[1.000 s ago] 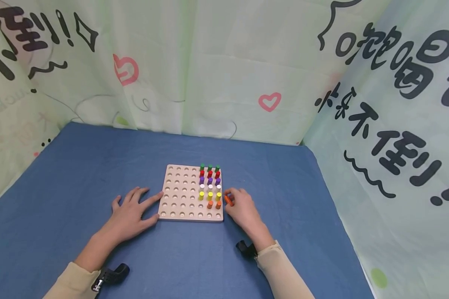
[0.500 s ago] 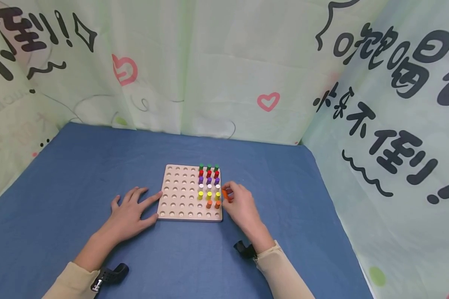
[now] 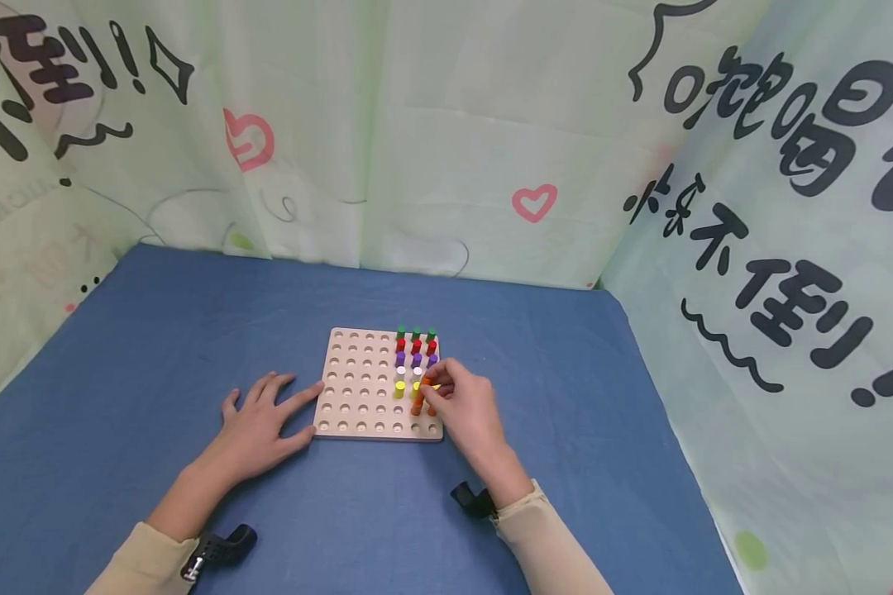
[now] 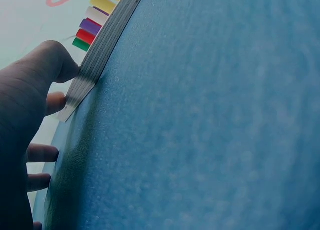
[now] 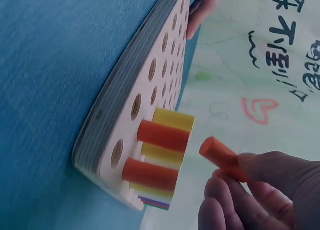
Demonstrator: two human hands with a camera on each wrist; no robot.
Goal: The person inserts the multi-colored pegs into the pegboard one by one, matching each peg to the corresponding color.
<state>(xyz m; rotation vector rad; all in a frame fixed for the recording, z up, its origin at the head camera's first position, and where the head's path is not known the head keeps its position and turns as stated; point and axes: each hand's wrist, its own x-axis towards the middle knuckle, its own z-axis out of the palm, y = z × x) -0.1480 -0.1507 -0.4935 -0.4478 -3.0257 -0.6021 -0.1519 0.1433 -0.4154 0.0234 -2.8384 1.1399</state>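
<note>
A wooden pegboard [image 3: 357, 406] with rows of round holes lies on the blue cloth. Green, red, purple, white, yellow and orange pegs stand in its right-hand columns; two orange pegs [image 5: 162, 133] are in the orange row. Between thumb and fingers, my right hand [image 3: 470, 405] pinches another orange peg [image 5: 223, 159], held tilted above the board's right side and apart from the standing pegs. My left hand [image 3: 256, 430] lies spread at the board's left edge, with thumb [image 4: 62, 65] and index finger touching that edge. The right hand hides some pegs in the head view.
Blue cloth [image 3: 327, 529] covers the table around the board. Pale printed curtains [image 3: 432, 149] with hearts and black lettering hang behind and at both sides. A black wrist camera [image 3: 226, 545] sits by the left cuff, another camera [image 3: 474, 500] by the right.
My right hand has moved left from beside the board to over its right columns, carrying the orange peg. The left hand stays at the left edge.
</note>
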